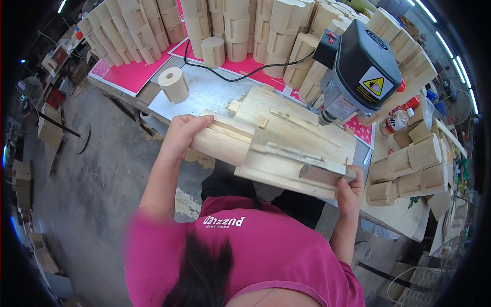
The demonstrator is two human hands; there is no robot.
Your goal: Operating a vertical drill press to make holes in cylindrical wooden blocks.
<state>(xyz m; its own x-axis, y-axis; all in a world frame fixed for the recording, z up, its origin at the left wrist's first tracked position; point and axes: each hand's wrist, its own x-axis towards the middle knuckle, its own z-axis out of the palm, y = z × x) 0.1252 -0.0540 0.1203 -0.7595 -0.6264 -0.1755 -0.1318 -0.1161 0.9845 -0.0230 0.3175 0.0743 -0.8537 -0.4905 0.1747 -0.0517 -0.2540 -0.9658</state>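
Observation:
My left hand (180, 137) is closed around the outer end of a pale wooden cylinder (223, 146) with a groove along its upper side. The cylinder's other end meets a wooden jig (279, 176), which has a metal strip (302, 156) along its top. My right hand (351, 190) grips the jig's right end, thumb on the near face. Both pieces are held up in front of my body, tilted down to the right. Just beyond them a flat wooden board (302, 122) with thin raised strips lies on the bench, below the chuck of a bench drill (365, 69).
A short wooden cylinder with a centre hole (176, 91) stands on the bench's left part. Stacked grooved cylinders (238, 30) line the back, and more lie at the right (409, 161). A black cable (225, 80) loops across the bench. Bottles (396, 122) stand right of the drill.

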